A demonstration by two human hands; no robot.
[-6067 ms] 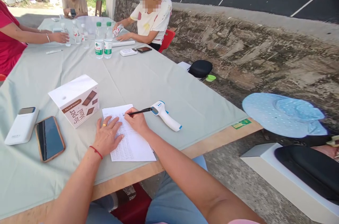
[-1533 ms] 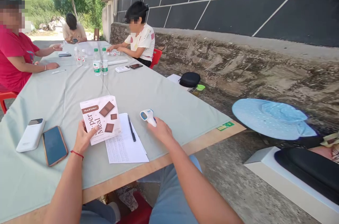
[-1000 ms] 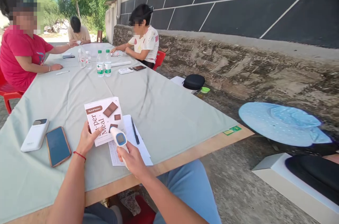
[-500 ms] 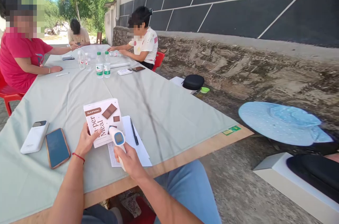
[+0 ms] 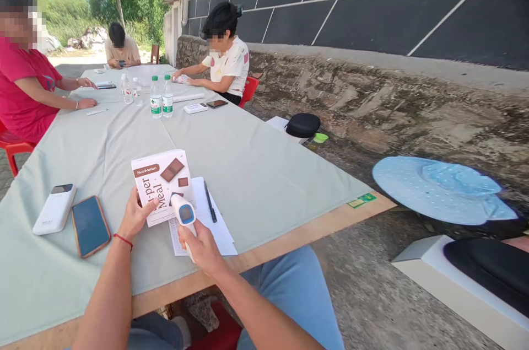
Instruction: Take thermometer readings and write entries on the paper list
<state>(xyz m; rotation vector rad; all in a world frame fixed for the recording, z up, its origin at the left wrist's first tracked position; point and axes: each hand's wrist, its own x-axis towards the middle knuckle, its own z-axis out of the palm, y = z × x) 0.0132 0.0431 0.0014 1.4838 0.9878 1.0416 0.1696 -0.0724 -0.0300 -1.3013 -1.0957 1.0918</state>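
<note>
My left hand (image 5: 138, 213) grips the lower left side of a white and brown "NutriMotion" box (image 5: 168, 171), its thumb on the printed front. The box is tilted, front towards me, over the table. In my right hand (image 5: 203, 245) is a white infrared thermometer (image 5: 184, 211) with a small blue-framed screen facing me. Its head is close to the box front; whether they touch I cannot tell. Under and beside the box lie white paper sheets (image 5: 223, 237), with a black pen (image 5: 210, 201) on top.
Left of my hands lie a phone (image 5: 91, 226) and a white power bank (image 5: 55, 209). Green-capped water bottles (image 5: 156, 99) stand farther back on the cloth-covered table (image 5: 256, 168). Three people sit around it. A blue sun hat (image 5: 438, 190) and a white box (image 5: 450, 284) are on the right.
The person in pink has drawn back an outstretched arm, and that hand now rests near the phone. My hands keep their hold on the box and thermometer; the view has shifted slightly.
</note>
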